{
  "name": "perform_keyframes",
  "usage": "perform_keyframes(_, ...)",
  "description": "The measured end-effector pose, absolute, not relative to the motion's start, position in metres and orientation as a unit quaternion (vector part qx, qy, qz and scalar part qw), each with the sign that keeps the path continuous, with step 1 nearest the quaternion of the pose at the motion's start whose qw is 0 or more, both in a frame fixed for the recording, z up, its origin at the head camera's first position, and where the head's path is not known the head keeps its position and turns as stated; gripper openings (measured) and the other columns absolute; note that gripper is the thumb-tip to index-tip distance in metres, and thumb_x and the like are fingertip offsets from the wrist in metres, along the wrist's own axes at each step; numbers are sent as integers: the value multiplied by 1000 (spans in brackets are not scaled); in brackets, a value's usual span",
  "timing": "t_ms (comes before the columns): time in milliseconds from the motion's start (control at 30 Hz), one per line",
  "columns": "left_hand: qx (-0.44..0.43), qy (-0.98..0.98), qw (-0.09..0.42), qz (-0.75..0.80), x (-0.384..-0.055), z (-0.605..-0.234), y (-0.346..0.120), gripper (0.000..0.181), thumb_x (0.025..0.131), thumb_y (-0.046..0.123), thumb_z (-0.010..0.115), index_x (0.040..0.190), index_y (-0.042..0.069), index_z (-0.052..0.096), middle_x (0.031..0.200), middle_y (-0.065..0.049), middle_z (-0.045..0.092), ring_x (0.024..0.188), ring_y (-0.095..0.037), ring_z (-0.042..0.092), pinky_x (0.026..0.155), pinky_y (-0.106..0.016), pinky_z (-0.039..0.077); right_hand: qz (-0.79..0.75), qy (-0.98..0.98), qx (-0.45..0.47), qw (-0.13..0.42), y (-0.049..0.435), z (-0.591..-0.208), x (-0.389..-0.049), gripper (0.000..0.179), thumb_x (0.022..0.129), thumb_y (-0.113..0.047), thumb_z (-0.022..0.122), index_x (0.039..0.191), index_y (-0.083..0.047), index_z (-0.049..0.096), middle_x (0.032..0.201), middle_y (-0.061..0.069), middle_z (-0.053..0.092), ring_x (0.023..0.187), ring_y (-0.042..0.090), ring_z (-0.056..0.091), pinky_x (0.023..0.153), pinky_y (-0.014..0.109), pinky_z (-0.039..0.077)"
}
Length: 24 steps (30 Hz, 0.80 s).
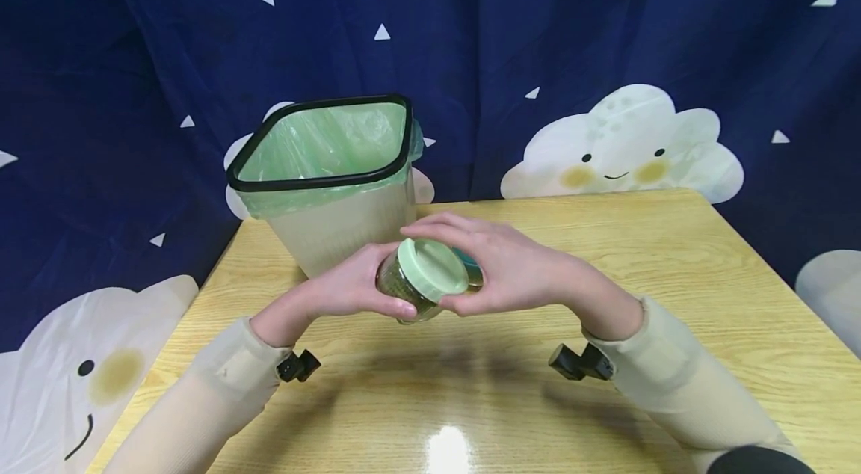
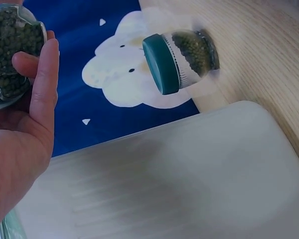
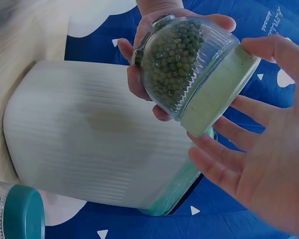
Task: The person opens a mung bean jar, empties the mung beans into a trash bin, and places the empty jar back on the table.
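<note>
A clear glass jar of small green beans, probably mung beans, is held tilted above the table. My left hand grips the glass body, thumb and fingers around its sides. The pale green lid sits on the jar, facing right toward my right hand. That hand's thumb and fingertips hold the lid's rim from opposite sides, as the right wrist view also shows. Behind the hands stands a second jar with a teal lid and green contents, mostly hidden in the head view.
A whitish bin with a black rim and a green liner bag stands on the table's back left. The wooden table ends at a dark blue curtain with clouds and triangles.
</note>
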<state>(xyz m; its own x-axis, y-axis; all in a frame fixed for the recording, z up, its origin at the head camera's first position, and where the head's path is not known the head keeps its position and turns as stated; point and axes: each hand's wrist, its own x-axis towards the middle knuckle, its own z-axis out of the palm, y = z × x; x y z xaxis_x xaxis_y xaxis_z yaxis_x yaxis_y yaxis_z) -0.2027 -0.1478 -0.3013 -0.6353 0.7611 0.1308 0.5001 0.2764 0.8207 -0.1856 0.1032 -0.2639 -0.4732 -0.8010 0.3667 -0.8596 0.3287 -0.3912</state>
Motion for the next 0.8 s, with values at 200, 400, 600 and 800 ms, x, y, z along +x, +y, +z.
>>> perform_keyframes(200,398,782,147,456,-201,-299,-149,56,76,27,81,118,0,56,99,-5,65,87,-20,63,79,-36,54,274,-823,495,59,102,-264,-185,85,80,-46,77,150,-19,37,147,-3,39,128,16,44,100,42,42)
perform_keyframes(400,399,787,144,449,-201,-297,-149,55,75,26,80,117,1,56,98,-4,66,84,-20,64,76,-36,54,269,-845,456,71,98,-261,-185,79,81,-51,73,147,-19,43,145,-5,43,127,16,45,98,43,43)
perform_keyframes(600,402,793,141,437,-201,-295,-149,53,75,23,80,117,1,57,99,-3,65,86,-19,63,78,-35,53,248,-869,423,56,96,-260,-184,75,81,-55,71,143,-19,47,139,-3,49,118,16,52,94,41,45)
perform_keyframes(800,398,795,145,434,-201,-296,-149,53,75,22,81,118,1,57,99,-3,66,87,-18,63,78,-34,53,251,-867,428,39,96,-261,-185,73,82,-52,71,142,-16,48,133,-1,52,107,14,56,89,38,47)
